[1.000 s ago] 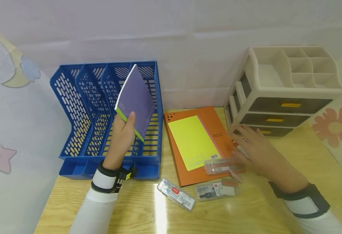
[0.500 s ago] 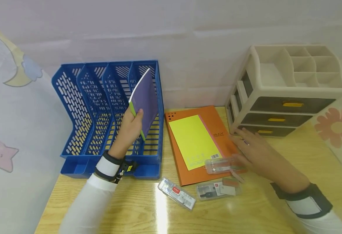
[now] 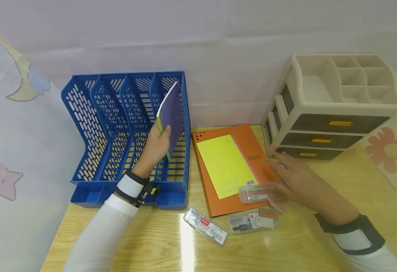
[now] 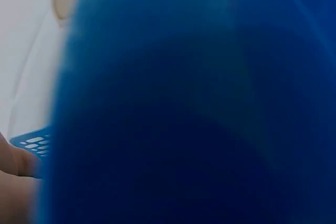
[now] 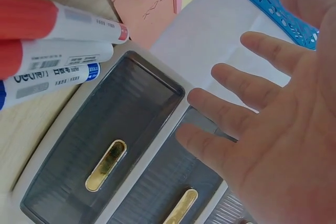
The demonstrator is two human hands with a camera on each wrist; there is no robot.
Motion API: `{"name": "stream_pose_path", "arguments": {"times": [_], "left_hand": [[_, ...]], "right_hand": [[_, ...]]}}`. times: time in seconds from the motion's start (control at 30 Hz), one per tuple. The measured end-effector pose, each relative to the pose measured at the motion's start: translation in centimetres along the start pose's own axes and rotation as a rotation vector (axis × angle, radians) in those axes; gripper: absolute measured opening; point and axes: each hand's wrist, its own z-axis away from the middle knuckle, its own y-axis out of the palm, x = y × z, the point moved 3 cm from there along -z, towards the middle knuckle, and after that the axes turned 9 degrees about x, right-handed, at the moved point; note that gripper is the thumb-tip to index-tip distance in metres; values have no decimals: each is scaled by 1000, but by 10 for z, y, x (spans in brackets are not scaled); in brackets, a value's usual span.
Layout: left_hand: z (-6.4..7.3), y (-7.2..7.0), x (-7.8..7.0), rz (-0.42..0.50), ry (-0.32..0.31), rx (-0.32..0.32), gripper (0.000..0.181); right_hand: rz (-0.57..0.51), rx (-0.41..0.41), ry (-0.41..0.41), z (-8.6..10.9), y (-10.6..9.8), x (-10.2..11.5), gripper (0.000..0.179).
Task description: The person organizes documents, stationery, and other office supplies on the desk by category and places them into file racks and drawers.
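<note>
My left hand (image 3: 155,145) grips a purple notebook (image 3: 172,113) by its green-banded edge, thumb on the cover. The notebook stands upright within the rightmost compartment of the blue file rack (image 3: 186,158). In the left wrist view, the blurred blue plastic (image 4: 184,93) of the rack fills most of the picture. My right hand (image 3: 301,181) hovers with fingers spread in front of the drawer unit (image 3: 344,107), holding nothing. Several markers (image 5: 79,51), with red or blue ends, lie beside the drawers in the right wrist view; the hand largely hides them in the head view.
A yellow notebook (image 3: 223,162) lies on an orange folder (image 3: 205,189) between rack and drawers. Clear plastic cases lie nearby: one (image 3: 247,193) over the folder's corner, another (image 3: 242,223) in front, a third (image 3: 205,226) to the left. A wall cloth (image 3: 239,83) hangs behind.
My left hand has moved the purple notebook right and turned it more edge-on, into the rack's rightmost compartment. The right hand has hardly moved.
</note>
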Motion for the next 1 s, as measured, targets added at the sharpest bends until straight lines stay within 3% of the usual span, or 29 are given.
{"name": "stream_pose_path", "arguments": {"times": [0.27, 0.53, 0.7, 0.9, 1.0], "left_hand": [[-4, 7, 8, -49, -16, 9, 56], [-7, 12, 11, -41, -24, 82, 58], [-6, 13, 10, -78, -72, 172, 63], [-7, 10, 2, -109, -65, 302, 68], [-7, 7, 0, -161, -136, 338, 74]], "right_hand": [[-53, 10, 2, 2, 3, 3, 80], [-45, 10, 20, 8, 8, 0, 80], [-63, 48, 56, 12, 9, -2, 74], [-64, 78, 90, 13, 8, -3, 72], [-64, 83, 93, 13, 8, -3, 74]]}}
